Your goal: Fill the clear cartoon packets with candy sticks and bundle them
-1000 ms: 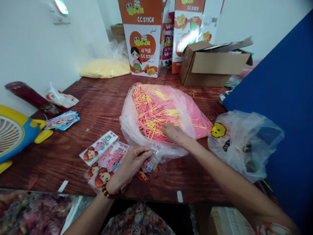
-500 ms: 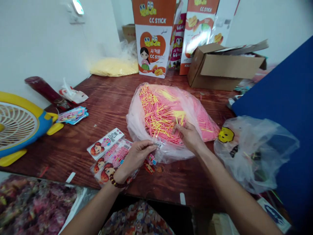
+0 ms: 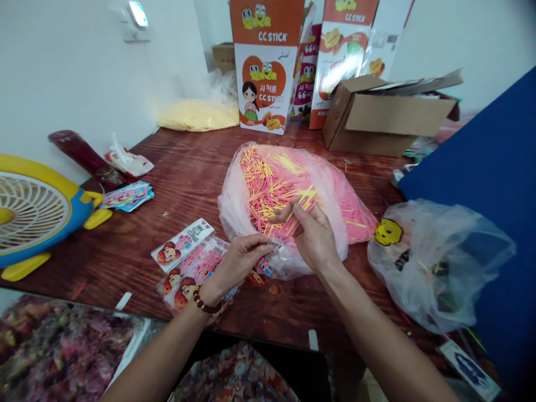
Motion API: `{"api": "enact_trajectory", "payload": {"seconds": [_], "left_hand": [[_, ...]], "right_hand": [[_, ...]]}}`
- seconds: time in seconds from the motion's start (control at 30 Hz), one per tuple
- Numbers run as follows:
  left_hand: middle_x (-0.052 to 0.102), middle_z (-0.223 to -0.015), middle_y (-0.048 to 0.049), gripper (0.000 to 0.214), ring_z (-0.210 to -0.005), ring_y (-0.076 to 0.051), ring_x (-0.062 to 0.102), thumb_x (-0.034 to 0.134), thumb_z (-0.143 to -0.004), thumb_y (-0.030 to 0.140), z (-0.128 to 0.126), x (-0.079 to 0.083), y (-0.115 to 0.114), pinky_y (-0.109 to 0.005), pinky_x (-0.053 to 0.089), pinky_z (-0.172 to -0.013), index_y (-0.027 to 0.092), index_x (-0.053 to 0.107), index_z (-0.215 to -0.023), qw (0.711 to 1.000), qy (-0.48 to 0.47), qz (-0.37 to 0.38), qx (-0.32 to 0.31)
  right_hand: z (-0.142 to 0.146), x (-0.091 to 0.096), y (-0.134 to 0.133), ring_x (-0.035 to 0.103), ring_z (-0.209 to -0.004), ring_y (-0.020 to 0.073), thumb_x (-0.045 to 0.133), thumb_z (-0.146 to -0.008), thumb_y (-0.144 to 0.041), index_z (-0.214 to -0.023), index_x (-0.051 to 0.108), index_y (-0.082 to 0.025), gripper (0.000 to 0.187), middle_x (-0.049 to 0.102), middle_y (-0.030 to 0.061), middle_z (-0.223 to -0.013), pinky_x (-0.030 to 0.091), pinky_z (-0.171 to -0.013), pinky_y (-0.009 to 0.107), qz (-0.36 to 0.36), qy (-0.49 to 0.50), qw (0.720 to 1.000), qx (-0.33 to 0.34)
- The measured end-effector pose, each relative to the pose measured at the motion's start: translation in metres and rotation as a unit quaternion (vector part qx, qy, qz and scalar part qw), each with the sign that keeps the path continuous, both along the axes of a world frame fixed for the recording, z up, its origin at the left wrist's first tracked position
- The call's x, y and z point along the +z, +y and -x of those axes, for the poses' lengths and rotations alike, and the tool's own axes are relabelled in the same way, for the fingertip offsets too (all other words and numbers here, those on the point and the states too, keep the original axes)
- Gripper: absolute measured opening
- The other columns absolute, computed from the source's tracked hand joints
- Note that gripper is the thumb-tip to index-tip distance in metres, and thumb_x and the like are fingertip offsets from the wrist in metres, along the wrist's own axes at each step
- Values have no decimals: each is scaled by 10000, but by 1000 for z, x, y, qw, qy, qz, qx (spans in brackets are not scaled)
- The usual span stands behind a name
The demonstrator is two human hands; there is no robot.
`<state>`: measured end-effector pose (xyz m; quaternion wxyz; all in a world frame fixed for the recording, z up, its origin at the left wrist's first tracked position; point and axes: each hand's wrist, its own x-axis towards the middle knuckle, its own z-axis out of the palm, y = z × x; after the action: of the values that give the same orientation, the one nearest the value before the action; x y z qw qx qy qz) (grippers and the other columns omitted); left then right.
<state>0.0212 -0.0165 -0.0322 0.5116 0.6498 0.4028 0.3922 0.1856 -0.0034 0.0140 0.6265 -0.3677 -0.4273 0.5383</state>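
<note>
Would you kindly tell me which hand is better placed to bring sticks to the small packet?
Probably the right. The right hand pinches a bunch of sticks over the big bag, close beside the small packet, while the left hand is occupied gripping that packet's edge.

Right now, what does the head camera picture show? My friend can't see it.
Two bare hands work at a wooden table: the right hand grips pink and yellow sticks over a clear bag full of them, the left hand pinches a small packet. More packets lie beside it.
</note>
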Motion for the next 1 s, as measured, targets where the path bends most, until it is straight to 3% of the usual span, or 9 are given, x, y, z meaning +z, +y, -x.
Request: {"api": "enact_trajectory", "payload": {"seconds": [0.23,0.5,0.7,0.83,1.0], "left_hand": [[663,-746,-6,187,-673,-117,540,654,-852,329,-1,-1,1,-218,431,-649,161,735,-841,999,-26,13,18],[616,-668,8,160,-618,-104,499,678,-810,288,-8,8,0,-211,408,-599,143,701,-745,993,-96,48,48],[632,-681,5,165,-629,-102,513,672,-826,287,-10,2,2,-210,418,-609,140,711,-761,993,-96,44,48],[642,-711,1,167,-658,-111,545,690,-819,305,-12,0,4,-218,436,-630,142,714,-791,993,-103,51,35],[682,-765,-17,185,-700,-130,590,706,-804,328,-15,12,8,-240,479,-682,146,718,-830,987,-144,68,32]], "right_hand": [[7,-4,0,716,-855,205,595,-860,-375,-973,510,-255,185,689,-41,-759,542,-838,380,19,0,1000,-1],[12,-11,-8,703,-948,199,565,-886,-317,-905,553,-245,75,702,-28,-790,499,-935,384,-5,10,1000,-2],[6,-11,-8,708,-936,193,561,-899,-303,-917,541,-243,66,677,-49,-744,480,-965,397,-9,19,1000,-8],[5,-8,-9,674,-1022,192,555,-911,-319,-944,586,-239,92,730,-9,-880,453,-1004,395,-18,-27,999,0],[0,3,-7,637,-1096,194,557,-903,-324,-946,666,-220,157,735,40,-1101,430,-1032,369,-14,-136,989,53]]}}
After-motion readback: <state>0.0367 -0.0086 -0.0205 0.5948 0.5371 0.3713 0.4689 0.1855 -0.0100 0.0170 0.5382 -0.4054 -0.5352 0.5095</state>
